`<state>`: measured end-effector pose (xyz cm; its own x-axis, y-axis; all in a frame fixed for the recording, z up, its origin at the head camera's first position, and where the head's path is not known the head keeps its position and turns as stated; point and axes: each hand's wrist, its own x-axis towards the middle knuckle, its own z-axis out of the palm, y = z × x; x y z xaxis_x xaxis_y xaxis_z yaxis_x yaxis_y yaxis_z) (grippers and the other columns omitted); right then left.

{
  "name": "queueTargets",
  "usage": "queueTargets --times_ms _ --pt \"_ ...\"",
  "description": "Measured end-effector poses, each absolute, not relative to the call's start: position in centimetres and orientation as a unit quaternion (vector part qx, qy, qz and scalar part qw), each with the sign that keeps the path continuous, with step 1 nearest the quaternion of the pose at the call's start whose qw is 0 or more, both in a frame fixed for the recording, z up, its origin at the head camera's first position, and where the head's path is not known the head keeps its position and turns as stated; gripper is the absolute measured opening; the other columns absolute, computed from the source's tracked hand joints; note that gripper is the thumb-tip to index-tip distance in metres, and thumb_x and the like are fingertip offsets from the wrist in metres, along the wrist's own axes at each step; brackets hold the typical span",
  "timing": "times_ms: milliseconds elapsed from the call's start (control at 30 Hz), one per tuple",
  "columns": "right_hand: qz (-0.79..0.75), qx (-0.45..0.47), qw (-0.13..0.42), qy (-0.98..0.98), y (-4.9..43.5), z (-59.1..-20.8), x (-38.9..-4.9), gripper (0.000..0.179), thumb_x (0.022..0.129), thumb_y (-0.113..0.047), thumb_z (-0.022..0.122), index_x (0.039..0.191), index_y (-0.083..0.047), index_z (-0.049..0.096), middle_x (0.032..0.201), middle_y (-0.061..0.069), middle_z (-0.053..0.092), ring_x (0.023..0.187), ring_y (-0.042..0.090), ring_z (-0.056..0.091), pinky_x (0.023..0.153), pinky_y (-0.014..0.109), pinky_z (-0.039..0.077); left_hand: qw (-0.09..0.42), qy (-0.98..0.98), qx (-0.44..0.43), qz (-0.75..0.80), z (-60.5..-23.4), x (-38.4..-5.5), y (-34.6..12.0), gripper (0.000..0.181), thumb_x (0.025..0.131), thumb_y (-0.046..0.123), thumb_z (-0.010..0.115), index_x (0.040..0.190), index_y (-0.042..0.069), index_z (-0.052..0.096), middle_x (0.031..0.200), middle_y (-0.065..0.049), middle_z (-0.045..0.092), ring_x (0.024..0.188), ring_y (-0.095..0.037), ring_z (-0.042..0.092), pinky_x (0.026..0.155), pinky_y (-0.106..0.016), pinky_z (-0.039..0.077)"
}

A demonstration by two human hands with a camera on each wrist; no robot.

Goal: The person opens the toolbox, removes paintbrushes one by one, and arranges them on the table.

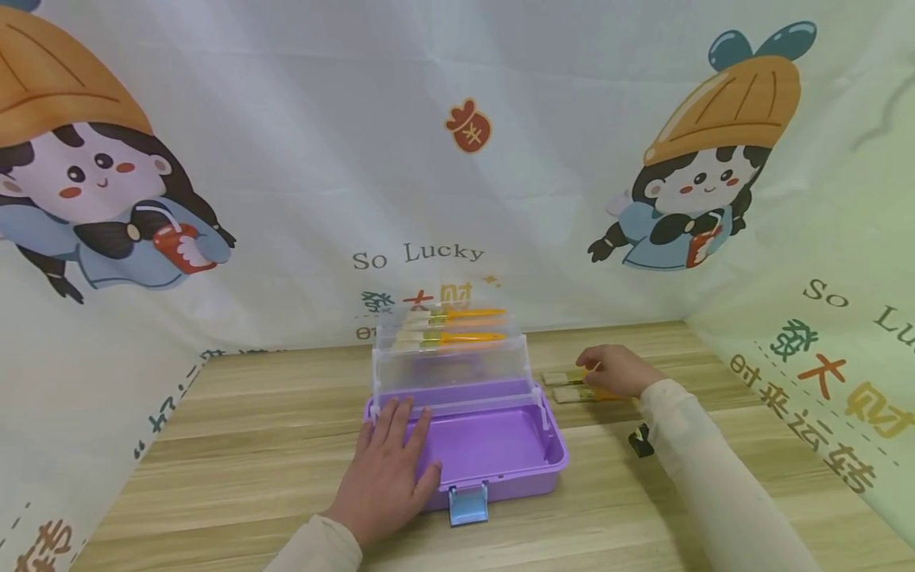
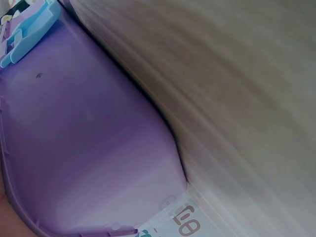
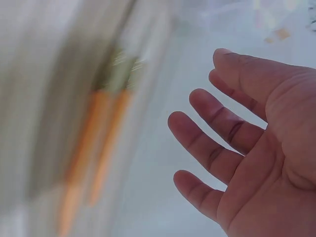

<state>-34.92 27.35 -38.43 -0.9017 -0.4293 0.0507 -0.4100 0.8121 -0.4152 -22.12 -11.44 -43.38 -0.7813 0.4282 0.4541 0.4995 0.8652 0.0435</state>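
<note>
My left hand [image 1: 389,469] rests on the left rim of an open purple box [image 1: 493,445], its fingers extended over the edge. The box has a blue latch [image 1: 469,505] at the front and a raised clear lid [image 1: 450,369]. Two paintbrushes with orange handles, one of them a nearer brush [image 1: 465,338], show at the lid's upper part. To the right of the box, my right hand [image 1: 620,370] hovers above two more paintbrushes [image 1: 568,394] on the table. Its fingers are apart and slightly bent with nothing between them; in the right wrist view the brushes are blurred.
A small black object [image 1: 641,441] lies on the wooden table [image 1: 272,445], partly covered by my right sleeve. Printed cloth [image 1: 343,159] walls enclose the table at the back and sides. The upright lid stands near the back cloth.
</note>
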Motion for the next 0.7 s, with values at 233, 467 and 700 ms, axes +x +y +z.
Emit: queueTargets --times_ms 233,467,700 --pt "-0.212 -0.253 -0.019 0.944 24.2 -35.1 -34.9 0.027 0.095 -0.006 0.063 0.12 0.003 0.065 0.114 0.018 0.067 0.103 0.033 0.063 0.09 0.049 0.052 0.215 -0.941 -0.247 -0.08 -43.3 -22.2 -11.5 0.067 0.095 0.043 0.054 0.148 0.004 0.045 0.152 -0.024 0.035 0.142 -0.042 0.028 0.112 -0.063 0.024" --pt "-0.225 -0.278 -0.052 0.932 20.1 -32.5 -35.5 0.026 0.095 -0.006 0.063 0.119 0.002 0.067 0.114 0.016 0.069 0.101 0.03 0.064 0.09 0.047 0.052 0.217 -0.941 -0.247 -0.075 -43.3 -22.3 -11.7 0.067 0.095 0.044 0.055 0.148 0.004 0.046 0.152 -0.023 0.035 0.142 -0.042 0.028 0.112 -0.063 0.024" --pt "-0.215 -0.309 -0.042 0.926 16.2 -30.9 -36.7 0.027 0.095 -0.008 0.065 0.12 0.001 0.067 0.117 0.016 0.068 0.106 0.029 0.063 0.094 0.044 0.05 0.211 -0.942 -0.247 -0.087 -43.3 -22.2 -11.5 0.067 0.095 0.044 0.054 0.147 0.003 0.046 0.152 -0.023 0.035 0.143 -0.042 0.027 0.112 -0.063 0.023"
